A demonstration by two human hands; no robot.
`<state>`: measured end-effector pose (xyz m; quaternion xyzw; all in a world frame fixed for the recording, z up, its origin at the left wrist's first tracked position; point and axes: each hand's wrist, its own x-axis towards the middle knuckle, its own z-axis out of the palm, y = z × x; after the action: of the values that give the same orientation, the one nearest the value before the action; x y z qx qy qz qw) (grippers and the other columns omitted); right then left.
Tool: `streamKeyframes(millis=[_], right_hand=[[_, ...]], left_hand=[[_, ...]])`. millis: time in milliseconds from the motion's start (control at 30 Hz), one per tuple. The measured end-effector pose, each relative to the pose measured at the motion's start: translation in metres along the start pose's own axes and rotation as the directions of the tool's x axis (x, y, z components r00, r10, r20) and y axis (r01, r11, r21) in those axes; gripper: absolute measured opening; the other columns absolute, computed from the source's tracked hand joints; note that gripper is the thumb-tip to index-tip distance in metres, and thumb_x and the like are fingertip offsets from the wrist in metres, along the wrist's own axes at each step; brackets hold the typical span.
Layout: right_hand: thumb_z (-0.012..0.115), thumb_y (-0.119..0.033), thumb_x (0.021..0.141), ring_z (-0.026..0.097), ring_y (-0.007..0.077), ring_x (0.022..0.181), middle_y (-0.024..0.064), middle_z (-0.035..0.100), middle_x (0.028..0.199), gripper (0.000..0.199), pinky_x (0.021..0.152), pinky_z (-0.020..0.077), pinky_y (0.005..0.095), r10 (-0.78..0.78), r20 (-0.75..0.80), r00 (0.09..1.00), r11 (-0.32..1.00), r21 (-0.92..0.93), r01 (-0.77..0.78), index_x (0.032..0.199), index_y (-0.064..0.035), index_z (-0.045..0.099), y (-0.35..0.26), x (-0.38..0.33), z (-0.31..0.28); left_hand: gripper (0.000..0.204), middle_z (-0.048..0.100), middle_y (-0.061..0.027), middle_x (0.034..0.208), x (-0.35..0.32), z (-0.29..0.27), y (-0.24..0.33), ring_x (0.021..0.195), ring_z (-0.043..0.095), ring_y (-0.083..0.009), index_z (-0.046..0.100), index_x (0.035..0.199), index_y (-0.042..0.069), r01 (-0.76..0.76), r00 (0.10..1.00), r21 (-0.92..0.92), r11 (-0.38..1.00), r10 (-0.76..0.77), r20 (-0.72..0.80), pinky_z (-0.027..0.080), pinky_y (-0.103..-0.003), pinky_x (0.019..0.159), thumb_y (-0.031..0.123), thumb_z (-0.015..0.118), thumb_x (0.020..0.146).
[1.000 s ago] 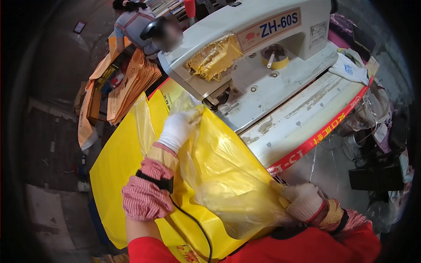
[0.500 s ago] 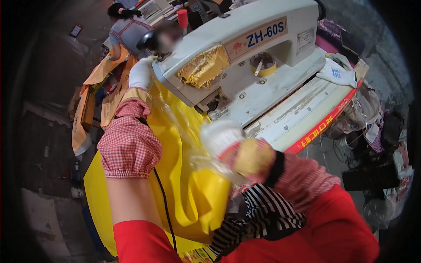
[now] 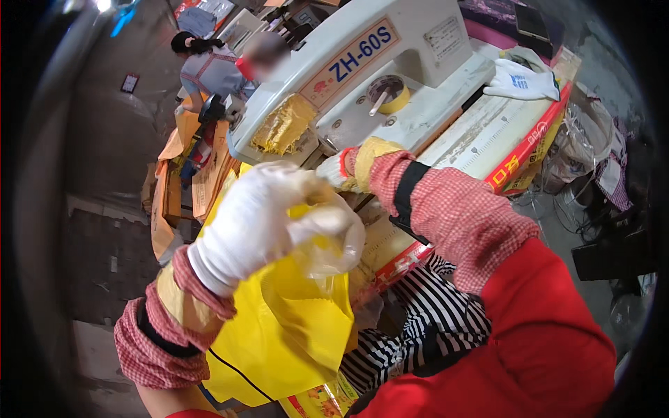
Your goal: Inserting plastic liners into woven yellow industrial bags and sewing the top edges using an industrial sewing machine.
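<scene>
While your left hand (image 3: 247,223) pinches the top of the clear film (image 3: 327,237), fingers closed on it, the yellow bag (image 3: 293,327) hangs below that grip, in front of the machine (image 3: 362,76) and over your striped lap. Your right hand (image 3: 338,171) is farther in, near the machine's needle end; the film and your sleeve hide most of it, so I cannot tell whether it is closed on anything. You look to be at the step of gathering the bag's mouth before it goes to the machine. Next, I'd judge, you need both hands on the top edge, the film and yellow layers held even and flat. A spare glove (image 3: 523,80) lies on the table (image 3: 481,143), well apart.
</scene>
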<state>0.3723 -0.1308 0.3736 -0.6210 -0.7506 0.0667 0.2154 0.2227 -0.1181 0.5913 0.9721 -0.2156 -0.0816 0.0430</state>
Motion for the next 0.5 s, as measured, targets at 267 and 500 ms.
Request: streamKeyframes(millis=[267,500], right_hand=[[0.058,-0.020,0.067,0.061,0.0312,0.067,0.0110,0.064,0.076,0.019,0.059,0.0486,0.0403,0.051,-0.052,0.997,0.998,-0.026,-0.052,0.079,-0.0075,0.066,-0.017,0.028,-0.009],[0.059,-0.021,0.067,0.061,0.0311,0.067,0.0111,0.064,0.075,0.019,0.058,0.0485,0.0403,0.084,-0.079,0.993,0.996,-0.029,-0.087,0.079,-0.0074,0.066,-0.016,0.031,-0.001]], left_hand=[[0.035,0.058,-0.0035,0.080,-0.001,-0.012,0.038,0.075,0.055,-0.0133,0.051,0.117,0.005,0.303,0.676,-0.522,0.798,0.206,0.708,0.045,-0.026,0.066,0.011,0.057,0.083],[0.057,0.053,-0.0062,0.098,-0.009,-0.018,0.027,0.083,0.053,-0.0117,0.035,0.127,0.000,0.475,0.847,-0.424,0.771,-0.270,0.458,0.043,-0.023,0.072,0.012,0.063,0.079]])
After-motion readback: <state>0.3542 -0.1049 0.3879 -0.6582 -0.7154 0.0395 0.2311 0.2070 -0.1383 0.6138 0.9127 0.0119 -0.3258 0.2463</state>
